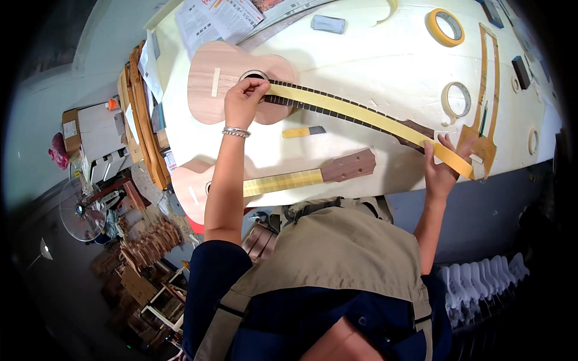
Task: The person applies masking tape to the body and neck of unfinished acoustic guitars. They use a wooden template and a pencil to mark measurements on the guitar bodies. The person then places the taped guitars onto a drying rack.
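Observation:
An unfinished ukulele with a pale pinkish-brown body lies on the white table, its neck running to the right. Over its dark fretted fingerboard stretches a strip of yellow masking tape, with dark fret edges showing along both sides. My left hand pinches the strip's end beside the sound hole. At the headstock end, my right hand grips the yellow tape roll, which is seen edge-on; its palm side is partly hidden. Nearer me lies a second ukulele, its fingerboard covered in yellow tape, partly behind my left forearm.
A yellow-handled cutter lies between the ukuleles. Tape rolls and a wooden frame-shaped jig are at the right. Newspapers and a grey block lie at the back. A fan stands left of the table.

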Motion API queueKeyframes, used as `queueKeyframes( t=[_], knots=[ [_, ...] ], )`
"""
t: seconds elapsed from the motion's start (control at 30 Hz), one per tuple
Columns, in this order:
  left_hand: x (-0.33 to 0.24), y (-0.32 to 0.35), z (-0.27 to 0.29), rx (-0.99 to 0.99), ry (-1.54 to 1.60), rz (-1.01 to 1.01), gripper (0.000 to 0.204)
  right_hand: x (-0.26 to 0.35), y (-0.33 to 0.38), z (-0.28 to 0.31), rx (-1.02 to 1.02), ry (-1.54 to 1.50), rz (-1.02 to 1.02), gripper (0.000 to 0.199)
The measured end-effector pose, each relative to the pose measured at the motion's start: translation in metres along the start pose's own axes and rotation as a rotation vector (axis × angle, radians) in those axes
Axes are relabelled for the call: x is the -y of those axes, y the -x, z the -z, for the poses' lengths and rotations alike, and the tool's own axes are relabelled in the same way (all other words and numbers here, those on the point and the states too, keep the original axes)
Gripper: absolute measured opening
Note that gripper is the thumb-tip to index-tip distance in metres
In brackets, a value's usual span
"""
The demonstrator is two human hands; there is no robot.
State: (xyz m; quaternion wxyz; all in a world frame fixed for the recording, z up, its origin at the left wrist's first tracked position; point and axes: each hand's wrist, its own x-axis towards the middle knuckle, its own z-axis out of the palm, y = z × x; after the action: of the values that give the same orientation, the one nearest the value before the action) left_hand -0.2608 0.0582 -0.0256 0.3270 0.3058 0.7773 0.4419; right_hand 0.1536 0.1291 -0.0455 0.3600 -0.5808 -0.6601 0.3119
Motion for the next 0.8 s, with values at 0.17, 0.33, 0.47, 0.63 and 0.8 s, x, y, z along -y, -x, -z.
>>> queueKeyframes(
  t=[0.17,0.33,0.47,0.63,0.8],
  knots=[
    [-0.007,-0.007,0.005,0.051,0.013,0.03,0.045,0.0,-0.006,-0.008,0.056,-0.054,-0.133,0.092],
    [-0.005,-0.013,0.007,0.029,-0.092,0.092,0.07,0.006,-0.007,-0.011,0.045,-0.2,-0.313,0.092],
    [-0.012,-0.011,0.002,-0.02,-0.143,0.098,0.069,0.005,-0.008,-0.01,0.038,-0.226,-0.313,0.091],
    [0.003,-0.008,0.0,-0.191,-0.552,-0.248,0.069,-0.005,-0.004,-0.009,0.035,-0.266,-0.274,0.092],
    [0.019,0.025,-0.013,0.053,-0.947,-0.625,0.072,0.005,-0.007,-0.014,0.015,-0.287,-0.279,0.096]
  ],
)
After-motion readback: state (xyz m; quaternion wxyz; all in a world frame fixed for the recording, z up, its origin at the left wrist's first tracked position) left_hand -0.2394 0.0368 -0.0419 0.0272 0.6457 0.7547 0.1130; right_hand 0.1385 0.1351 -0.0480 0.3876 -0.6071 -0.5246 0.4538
